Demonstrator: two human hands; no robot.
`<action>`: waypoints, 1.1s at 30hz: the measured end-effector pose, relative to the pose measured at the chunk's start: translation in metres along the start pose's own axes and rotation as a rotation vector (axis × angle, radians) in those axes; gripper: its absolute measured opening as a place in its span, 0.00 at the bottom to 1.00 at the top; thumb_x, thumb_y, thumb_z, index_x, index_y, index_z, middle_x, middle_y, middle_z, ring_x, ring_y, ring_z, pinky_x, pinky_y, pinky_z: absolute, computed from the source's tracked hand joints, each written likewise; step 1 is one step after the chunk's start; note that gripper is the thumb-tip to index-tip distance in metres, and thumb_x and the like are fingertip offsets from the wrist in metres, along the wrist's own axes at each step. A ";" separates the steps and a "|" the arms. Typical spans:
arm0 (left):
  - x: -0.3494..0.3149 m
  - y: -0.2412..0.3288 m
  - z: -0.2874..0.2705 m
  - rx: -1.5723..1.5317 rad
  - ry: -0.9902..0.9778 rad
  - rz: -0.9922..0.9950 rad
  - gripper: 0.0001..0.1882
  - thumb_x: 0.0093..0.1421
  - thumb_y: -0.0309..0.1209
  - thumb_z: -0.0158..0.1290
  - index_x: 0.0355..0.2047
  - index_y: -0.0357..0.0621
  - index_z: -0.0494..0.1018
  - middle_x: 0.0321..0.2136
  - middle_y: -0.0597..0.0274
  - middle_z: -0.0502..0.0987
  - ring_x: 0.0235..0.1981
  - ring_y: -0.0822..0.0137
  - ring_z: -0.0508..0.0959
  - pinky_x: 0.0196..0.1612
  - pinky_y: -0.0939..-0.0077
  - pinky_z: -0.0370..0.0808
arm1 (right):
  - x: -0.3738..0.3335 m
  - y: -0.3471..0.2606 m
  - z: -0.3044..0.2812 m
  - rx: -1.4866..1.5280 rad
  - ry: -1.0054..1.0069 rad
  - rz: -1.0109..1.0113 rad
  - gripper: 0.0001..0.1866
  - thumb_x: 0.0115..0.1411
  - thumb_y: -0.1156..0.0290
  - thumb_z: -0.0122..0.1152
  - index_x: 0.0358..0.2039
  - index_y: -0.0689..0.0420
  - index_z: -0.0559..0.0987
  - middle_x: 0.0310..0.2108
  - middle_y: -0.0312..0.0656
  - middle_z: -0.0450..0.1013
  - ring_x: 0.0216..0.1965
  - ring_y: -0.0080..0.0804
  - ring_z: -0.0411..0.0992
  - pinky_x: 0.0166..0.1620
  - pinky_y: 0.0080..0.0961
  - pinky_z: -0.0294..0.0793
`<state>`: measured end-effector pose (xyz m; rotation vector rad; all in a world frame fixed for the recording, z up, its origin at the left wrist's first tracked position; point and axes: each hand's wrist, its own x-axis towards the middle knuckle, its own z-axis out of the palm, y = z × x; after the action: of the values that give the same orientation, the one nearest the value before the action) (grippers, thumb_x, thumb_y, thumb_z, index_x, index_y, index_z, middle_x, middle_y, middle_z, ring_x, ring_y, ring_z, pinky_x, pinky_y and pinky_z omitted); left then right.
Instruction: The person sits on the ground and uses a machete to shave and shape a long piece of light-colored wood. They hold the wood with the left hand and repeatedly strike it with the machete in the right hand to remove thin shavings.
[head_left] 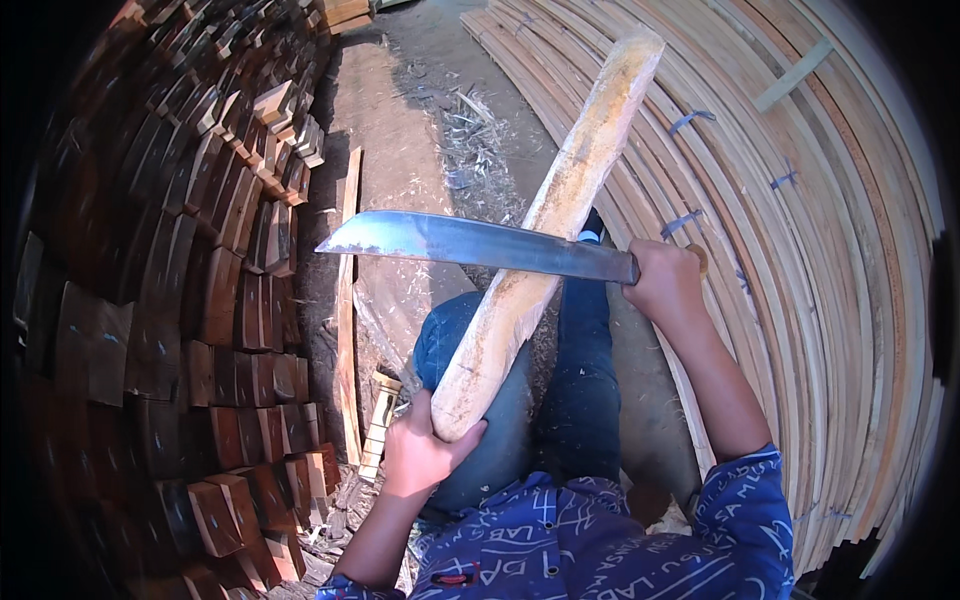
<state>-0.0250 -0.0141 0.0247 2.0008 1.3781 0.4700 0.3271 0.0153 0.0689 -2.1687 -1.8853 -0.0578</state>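
My left hand [422, 448] is wrapped round the near end of a long, pale piece of wood [590, 150] with rough, hewn faces. The piece slants up and away to the right, across my thigh. In my right hand [664, 278] is the handle of a machete [450, 238], whose broad steel blade points left. The blade crosses over the middle of the wood; whether it touches the wood I cannot tell. Most of the handle is hidden in my fist, with only its butt showing.
Stacked timber blocks [240, 200] rise along the left. Long sawn boards [800, 300], tied with blue strips, lie on the right. Wood shavings [475, 140] litter the ground ahead. A narrow plank [348, 320] and a short yellowish piece [378, 425] lie left of my knee.
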 end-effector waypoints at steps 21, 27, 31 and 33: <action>0.016 0.021 0.001 0.009 -0.062 -0.074 0.28 0.46 0.40 0.68 0.36 0.31 0.69 0.26 0.38 0.79 0.31 0.42 0.82 0.33 0.60 0.79 | -0.014 -0.015 0.006 0.018 -0.079 0.045 0.06 0.42 0.72 0.63 0.20 0.58 0.75 0.21 0.49 0.75 0.26 0.51 0.76 0.32 0.44 0.74; 0.012 0.009 0.002 0.054 0.050 0.035 0.29 0.44 0.46 0.68 0.31 0.36 0.67 0.20 0.39 0.77 0.24 0.41 0.80 0.26 0.55 0.77 | 0.002 -0.006 0.006 -0.003 -0.021 -0.114 0.07 0.42 0.71 0.63 0.20 0.58 0.75 0.22 0.49 0.74 0.27 0.52 0.76 0.32 0.46 0.74; 0.020 0.025 -0.002 0.029 0.017 -0.035 0.30 0.45 0.47 0.67 0.33 0.34 0.67 0.20 0.38 0.76 0.23 0.39 0.79 0.26 0.53 0.76 | 0.020 0.022 0.000 -0.030 0.020 0.079 0.07 0.43 0.72 0.63 0.21 0.59 0.75 0.22 0.50 0.75 0.28 0.52 0.76 0.33 0.47 0.74; 0.022 0.024 0.002 0.015 0.010 -0.010 0.31 0.46 0.48 0.67 0.34 0.33 0.67 0.20 0.38 0.76 0.23 0.39 0.79 0.26 0.53 0.76 | 0.013 0.019 0.002 -0.031 -0.018 0.125 0.07 0.43 0.72 0.63 0.21 0.60 0.75 0.23 0.51 0.75 0.28 0.53 0.76 0.34 0.47 0.74</action>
<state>0.0009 -0.0002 0.0378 2.0047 1.4013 0.4675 0.3476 0.0256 0.0667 -2.3096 -1.7649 -0.0432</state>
